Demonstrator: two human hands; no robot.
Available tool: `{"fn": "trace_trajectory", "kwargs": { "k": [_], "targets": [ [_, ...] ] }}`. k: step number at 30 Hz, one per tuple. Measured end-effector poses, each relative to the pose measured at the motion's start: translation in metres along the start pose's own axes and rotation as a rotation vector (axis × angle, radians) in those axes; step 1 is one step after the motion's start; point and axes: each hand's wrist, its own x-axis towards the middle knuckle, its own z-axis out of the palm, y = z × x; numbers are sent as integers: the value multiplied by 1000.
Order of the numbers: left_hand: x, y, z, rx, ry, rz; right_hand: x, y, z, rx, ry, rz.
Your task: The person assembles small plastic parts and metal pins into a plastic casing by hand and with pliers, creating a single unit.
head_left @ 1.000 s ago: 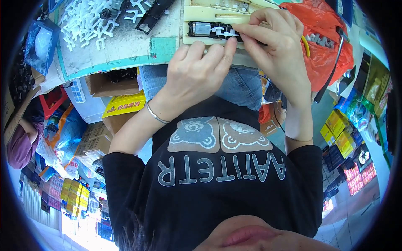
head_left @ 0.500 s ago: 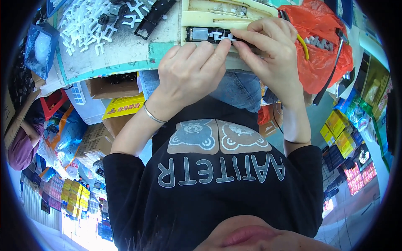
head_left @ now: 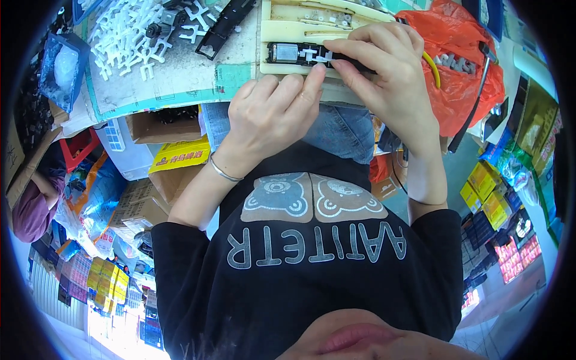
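Note:
A narrow black plastic housing [head_left: 303, 62] lies in a groove of the cream-coloured fixture [head_left: 282, 31] at the table's near edge. Inside it sit a silver motor [head_left: 285, 52] and small white plastic pieces [head_left: 311, 54]. My right hand [head_left: 384, 66] grips the housing's right part, thumb on the near side and index finger on the far side. My left hand [head_left: 270, 111] is closed, its index fingertip just at the housing's near edge below the white pieces. The left thumb is hidden, as is whatever those fingers may hold.
A pile of white Y-shaped plastic pieces [head_left: 129, 39] and another black housing [head_left: 225, 27] lie at the left. On the right are an orange-red bag [head_left: 474, 90] with grey parts, a yellow curved handle [head_left: 432, 69] and a black-handled tool [head_left: 465, 132]. Below stands a cardboard box [head_left: 159, 129].
My left index fingertip has drawn back slightly toward me from the white pieces, leaving more of them visible. My right hand stays at the housing, its fingers shifted a little left.

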Motion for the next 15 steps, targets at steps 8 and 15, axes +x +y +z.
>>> {"fn": "trace_trajectory", "kwargs": {
  "k": [8,15],
  "targets": [
    [-2,11,3,74,-47,-36,3,-3,1,-57,-40,-45],
    [2,-25,-18,-60,187,-29,1,9,-23,83,83,86]
  ]
}}
